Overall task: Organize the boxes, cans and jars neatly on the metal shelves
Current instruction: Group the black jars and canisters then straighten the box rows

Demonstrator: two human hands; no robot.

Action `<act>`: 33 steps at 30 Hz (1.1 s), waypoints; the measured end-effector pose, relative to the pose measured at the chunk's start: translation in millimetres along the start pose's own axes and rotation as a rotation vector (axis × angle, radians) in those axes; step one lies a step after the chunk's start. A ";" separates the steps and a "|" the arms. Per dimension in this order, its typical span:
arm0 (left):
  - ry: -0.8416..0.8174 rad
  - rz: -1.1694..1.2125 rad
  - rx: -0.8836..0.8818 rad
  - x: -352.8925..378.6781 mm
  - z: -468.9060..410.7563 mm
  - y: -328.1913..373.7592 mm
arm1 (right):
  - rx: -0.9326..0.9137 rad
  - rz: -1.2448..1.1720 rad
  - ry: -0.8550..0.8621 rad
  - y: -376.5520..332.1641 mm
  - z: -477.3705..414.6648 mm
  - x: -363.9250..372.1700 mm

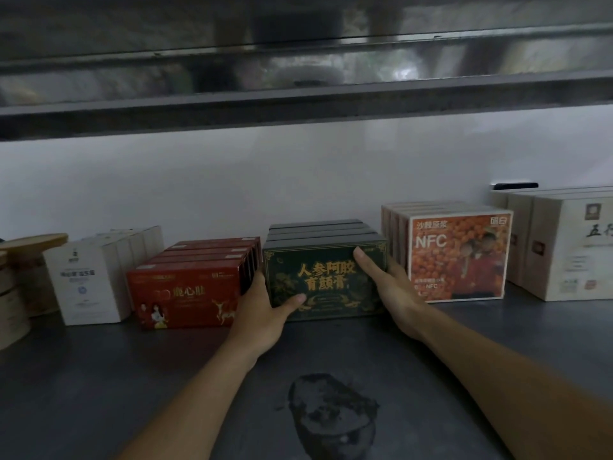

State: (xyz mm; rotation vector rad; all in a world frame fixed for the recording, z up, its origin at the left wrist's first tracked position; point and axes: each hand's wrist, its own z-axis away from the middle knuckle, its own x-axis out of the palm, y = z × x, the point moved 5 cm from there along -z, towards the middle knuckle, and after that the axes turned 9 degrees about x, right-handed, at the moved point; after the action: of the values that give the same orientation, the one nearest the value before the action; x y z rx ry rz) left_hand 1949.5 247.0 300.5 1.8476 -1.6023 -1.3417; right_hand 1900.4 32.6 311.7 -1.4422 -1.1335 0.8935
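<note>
Stained grey shelf (99,376), white wall (232,180) behind

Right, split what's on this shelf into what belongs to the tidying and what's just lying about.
Job: green boxes, the front one held by left hand and right hand; red boxes; white boxes; orange NFC boxes; cream boxes; round wooden containers; metal shelf.
Lying about: dark stain on the shelf; dark flat thing atop the cream boxes.

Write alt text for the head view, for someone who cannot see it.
Two bare hands hold the front dark green box of a row on a grey metal shelf, the left hand at its left edge and the right hand at its right, thumbs on its face. Beside it stand red boxes on the left and orange NFC boxes on the right.
</note>
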 end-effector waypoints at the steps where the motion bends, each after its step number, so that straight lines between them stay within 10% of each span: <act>1: 0.001 0.000 0.002 0.1 0.2 0.8 | -0.001 0.006 -0.002 0.4 -0.1 -0.3; 33: 0.011 0.012 -0.024 -2.8 -0.6 -5.1 | -0.040 0.077 -0.024 1.8 -2.5 1.0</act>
State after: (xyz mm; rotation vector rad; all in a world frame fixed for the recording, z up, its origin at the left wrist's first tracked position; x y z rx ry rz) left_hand 1953.1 250.8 298.0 1.8253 -1.5823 -1.3372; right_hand 1903.3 32.9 310.4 -1.5198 -1.1255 0.9484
